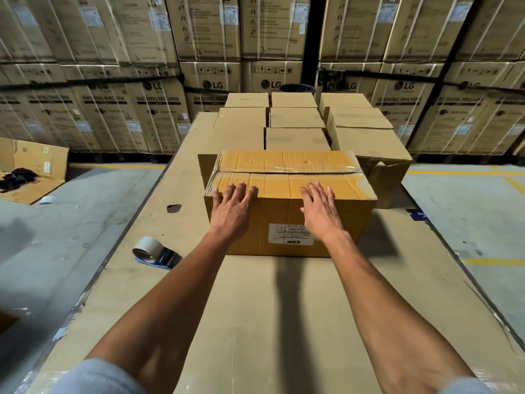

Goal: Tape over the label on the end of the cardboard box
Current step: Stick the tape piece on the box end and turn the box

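Note:
A brown cardboard box (287,177) stands mid-table, its top flaps sealed with clear tape. On the end facing me is a white printed label (285,234), partly covered by my right wrist. My left hand (231,210) lies flat over the box's near top edge at the left, fingers spread. My right hand (321,211) lies the same way at the right. Neither hand holds anything. A tape dispenser (153,250) with a roll of tape lies on the table to the left of the box, apart from both hands.
The table (255,308) is covered with flat cardboard. Several closed smaller boxes (295,118) stand in rows behind the box. Tall stacked washing machine cartons (159,109) form the back wall. An open flattened carton (31,169) lies on the concrete floor at left.

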The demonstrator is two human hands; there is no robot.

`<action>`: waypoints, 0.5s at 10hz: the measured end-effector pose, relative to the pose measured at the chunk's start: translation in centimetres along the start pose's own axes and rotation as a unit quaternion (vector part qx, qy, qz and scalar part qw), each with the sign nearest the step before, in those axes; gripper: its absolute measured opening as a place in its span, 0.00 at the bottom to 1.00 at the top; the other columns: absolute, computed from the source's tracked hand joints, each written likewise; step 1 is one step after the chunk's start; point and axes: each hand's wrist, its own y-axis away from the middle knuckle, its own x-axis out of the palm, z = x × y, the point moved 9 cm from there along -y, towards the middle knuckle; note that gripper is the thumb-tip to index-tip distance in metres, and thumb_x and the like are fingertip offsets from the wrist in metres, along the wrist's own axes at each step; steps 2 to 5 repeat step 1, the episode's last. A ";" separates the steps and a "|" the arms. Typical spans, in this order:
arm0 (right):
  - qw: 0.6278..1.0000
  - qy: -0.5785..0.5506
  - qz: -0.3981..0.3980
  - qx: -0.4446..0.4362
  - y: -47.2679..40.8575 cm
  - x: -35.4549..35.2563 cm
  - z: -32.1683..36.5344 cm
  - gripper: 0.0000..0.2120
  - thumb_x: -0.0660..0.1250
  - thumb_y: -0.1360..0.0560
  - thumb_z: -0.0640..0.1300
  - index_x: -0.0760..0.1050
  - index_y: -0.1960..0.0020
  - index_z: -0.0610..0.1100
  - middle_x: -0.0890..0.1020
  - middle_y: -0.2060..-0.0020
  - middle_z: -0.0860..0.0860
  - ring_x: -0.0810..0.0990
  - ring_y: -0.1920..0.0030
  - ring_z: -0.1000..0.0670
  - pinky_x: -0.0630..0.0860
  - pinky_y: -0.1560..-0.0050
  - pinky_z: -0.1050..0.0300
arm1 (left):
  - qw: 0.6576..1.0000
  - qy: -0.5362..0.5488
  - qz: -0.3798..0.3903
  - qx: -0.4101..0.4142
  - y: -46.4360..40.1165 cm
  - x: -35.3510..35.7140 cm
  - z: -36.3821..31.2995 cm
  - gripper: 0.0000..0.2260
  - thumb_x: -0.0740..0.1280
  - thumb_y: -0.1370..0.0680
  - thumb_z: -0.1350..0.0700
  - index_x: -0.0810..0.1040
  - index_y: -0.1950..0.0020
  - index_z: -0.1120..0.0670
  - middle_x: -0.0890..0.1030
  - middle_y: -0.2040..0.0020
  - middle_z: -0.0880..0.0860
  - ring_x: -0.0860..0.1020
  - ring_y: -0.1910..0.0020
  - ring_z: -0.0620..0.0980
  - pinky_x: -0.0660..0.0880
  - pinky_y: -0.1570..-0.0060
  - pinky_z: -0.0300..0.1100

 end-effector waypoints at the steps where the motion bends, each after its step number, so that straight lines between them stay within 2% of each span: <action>1: 0.999 -0.039 -0.016 0.000 1.1 -2.2 0.1 0.30 0.60 0.15 0.47 0.54 0.16 0.42 0.57 0.17 0.40 0.53 0.16 0.42 0.49 0.16 0.42 | 0.999 0.020 -0.018 -0.017 1.3 -2.3 -0.3 0.34 0.63 0.14 0.53 0.50 0.12 0.50 0.57 0.12 0.55 0.52 0.12 0.57 0.42 0.15 0.64; 5: 0.999 -0.039 -0.016 0.000 1.1 -2.2 0.1 0.30 0.60 0.15 0.47 0.54 0.16 0.42 0.57 0.17 0.40 0.53 0.16 0.42 0.49 0.16 0.42 | 0.999 0.020 -0.018 -0.017 1.3 -2.3 -0.3 0.34 0.63 0.14 0.53 0.50 0.12 0.50 0.57 0.12 0.55 0.52 0.12 0.57 0.42 0.15 0.64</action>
